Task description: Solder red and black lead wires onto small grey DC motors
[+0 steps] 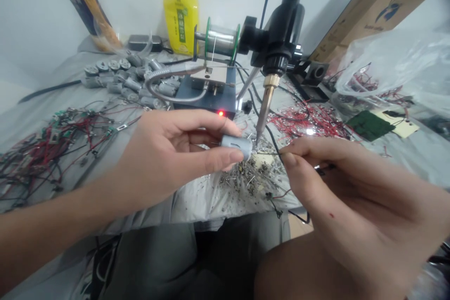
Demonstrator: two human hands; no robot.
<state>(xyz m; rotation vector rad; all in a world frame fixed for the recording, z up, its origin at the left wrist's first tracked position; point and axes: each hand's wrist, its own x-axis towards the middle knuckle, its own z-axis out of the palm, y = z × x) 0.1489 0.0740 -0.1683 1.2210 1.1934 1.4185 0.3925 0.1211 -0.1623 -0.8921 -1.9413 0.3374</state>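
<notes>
My left hand [176,150] pinches a small grey cylindrical motor [237,146] between thumb and fingers, its end turned toward the tip of a fixed soldering iron [265,103]. My right hand [337,183] pinches a thin wire [269,153] and holds its end against the motor's terminal, just under the iron's tip. The iron hangs tip-down from a black stand [281,23]. Below the motor lies a heap of solder scraps and wire clippings [246,180].
A blue soldering machine [207,96] with a red light and a solder spool [221,40] stands behind. Grey motors [123,77] lie piled at back left, wired parts [52,140] at left, red wires [309,119] and a plastic bag [393,70] at right. A yellow bottle [181,11] stands at the back.
</notes>
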